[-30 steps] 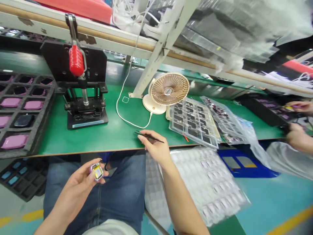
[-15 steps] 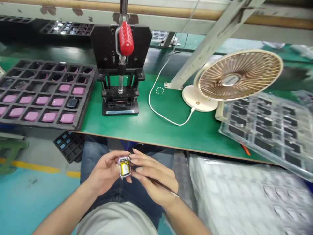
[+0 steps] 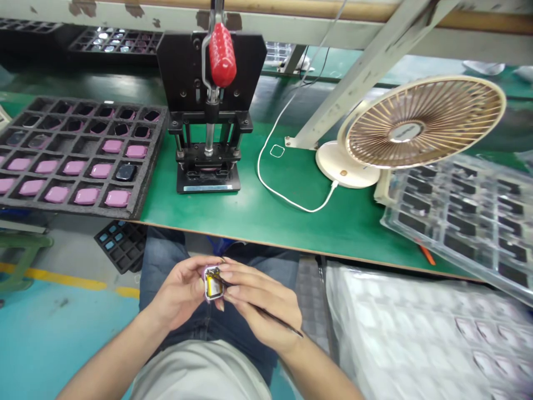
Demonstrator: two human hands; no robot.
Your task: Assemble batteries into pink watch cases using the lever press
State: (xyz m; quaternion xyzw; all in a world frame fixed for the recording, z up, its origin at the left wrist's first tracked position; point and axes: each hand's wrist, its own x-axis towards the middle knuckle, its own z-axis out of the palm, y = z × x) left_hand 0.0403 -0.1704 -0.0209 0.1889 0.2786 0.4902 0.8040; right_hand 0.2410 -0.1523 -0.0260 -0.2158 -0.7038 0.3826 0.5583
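Over my lap, my left hand [image 3: 183,289] pinches a small open watch case [image 3: 214,283] between thumb and fingers. The case has a pink outer side and a pale rim, and a yellow-edged silvery battery shows inside it. My right hand [image 3: 264,300] grips dark tweezers [image 3: 272,316] like a pen. Their tips reach into the upper part of the case, where small dark parts show, too fine to make out. The fingers of my right hand cover part of the case's right side.
A foam tray [image 3: 135,208] of pink watch cases lies left on the green bench [image 3: 208,216]. Behind my hands stands a black hand press [image 3: 210,139] with a red handle. Right are a fan [image 3: 420,128], a white cable [image 3: 272,191], clear plastic trays [image 3: 462,216] and a plastic-covered stack [image 3: 400,322].
The tweezer tips have moved up and left, further over the case's upper edge. My left hand holds the case nearly in place. The whole view has shifted slightly.
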